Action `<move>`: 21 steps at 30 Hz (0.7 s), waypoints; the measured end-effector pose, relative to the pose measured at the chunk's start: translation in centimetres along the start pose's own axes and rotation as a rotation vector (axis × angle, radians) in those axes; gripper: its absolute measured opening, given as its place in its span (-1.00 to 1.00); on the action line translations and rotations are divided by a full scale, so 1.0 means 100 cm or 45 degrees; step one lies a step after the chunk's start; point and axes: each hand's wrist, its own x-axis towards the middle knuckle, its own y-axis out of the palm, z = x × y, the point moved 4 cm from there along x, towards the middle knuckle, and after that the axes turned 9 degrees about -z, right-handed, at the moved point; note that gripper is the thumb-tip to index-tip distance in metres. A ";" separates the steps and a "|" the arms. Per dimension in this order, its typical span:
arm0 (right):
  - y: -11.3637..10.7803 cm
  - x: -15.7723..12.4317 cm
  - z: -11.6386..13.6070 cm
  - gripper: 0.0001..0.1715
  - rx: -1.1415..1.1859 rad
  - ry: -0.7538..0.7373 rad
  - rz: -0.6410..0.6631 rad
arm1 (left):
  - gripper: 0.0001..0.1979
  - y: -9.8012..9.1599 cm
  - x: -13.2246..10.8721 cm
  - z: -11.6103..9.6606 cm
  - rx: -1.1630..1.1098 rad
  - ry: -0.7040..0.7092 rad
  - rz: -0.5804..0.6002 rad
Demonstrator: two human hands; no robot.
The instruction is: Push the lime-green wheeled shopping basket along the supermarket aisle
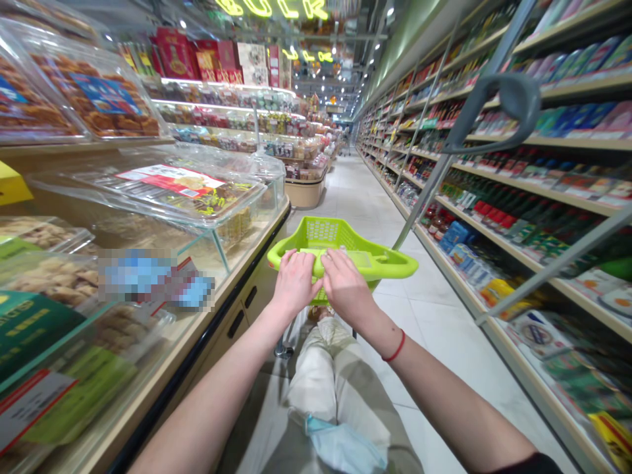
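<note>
A lime green plastic shopping cart basket [390, 262] stands in the aisle straight ahead of me. My left hand [295, 282] grips its near handle bar with fingers curled over the edge. My right hand [345, 284] rests beside it on the same bar, fingers wrapped over it, a red string around the wrist. The two hands touch each other at the middle of the bar. The basket looks empty as far as its mesh wall shows. Below the hands my light trouser leg [326, 375] shows.
A counter of clear bins with biscuits and baked goods [197, 197] runs along the left. Long shelves of packaged goods [518, 197] line the right. The white tiled aisle [365, 191] stretches ahead. A grey handle on slanted poles [503, 105] crosses the right side. A blue face mask [340, 447] hangs near my waist.
</note>
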 end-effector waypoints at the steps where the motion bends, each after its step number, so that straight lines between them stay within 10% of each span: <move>1: 0.001 -0.003 0.001 -0.50 0.000 -0.023 -0.003 | -0.83 0.000 0.000 0.000 -0.005 -0.001 0.000; 13: 0.017 0.073 -0.022 -0.58 -0.134 0.388 0.535 | -0.78 0.001 0.001 0.002 -0.002 0.010 -0.004; 21: 0.010 0.042 -0.003 -0.58 -0.132 0.276 0.214 | -0.84 0.000 0.001 -0.001 0.008 0.002 -0.007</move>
